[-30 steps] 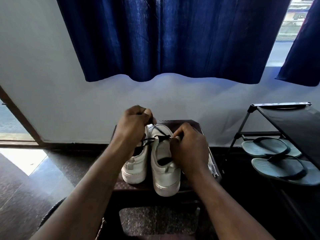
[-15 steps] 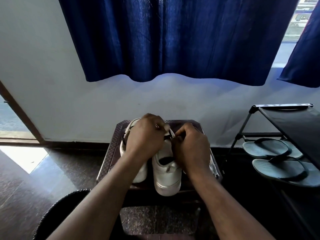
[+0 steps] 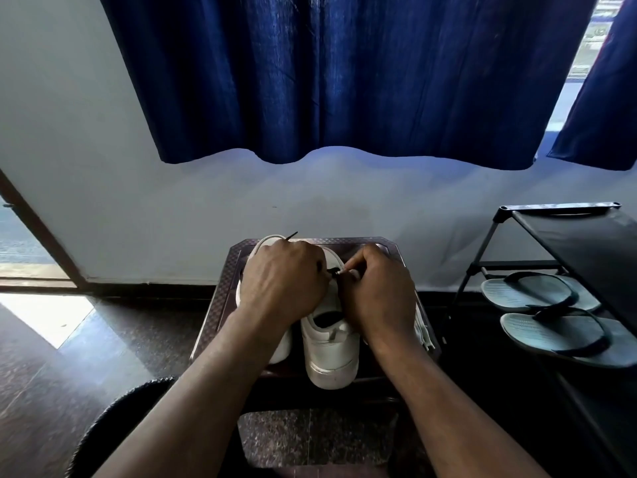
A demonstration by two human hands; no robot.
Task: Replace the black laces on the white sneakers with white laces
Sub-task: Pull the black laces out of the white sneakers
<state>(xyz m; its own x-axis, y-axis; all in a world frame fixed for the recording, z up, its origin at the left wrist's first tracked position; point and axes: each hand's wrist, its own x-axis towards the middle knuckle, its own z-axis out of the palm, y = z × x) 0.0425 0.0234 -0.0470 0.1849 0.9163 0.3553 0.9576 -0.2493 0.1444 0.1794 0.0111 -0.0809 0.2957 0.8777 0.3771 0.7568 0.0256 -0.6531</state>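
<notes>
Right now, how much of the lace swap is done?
Nothing looks finished. The left hand and right hand pinch the black lace, still threaded on one sneaker. The other sneaker is mostly hidden. White strings lie beside them, maybe new laces; threading those is left.

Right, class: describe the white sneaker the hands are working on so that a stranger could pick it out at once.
Below the blue curtain stands a dark brown stool. On it, the right sneaker is the one. The left hand and right hand meet over it, pinching its black lace, and its heel shows whole, whereas the left sneaker lies mostly under the forearm.
</notes>
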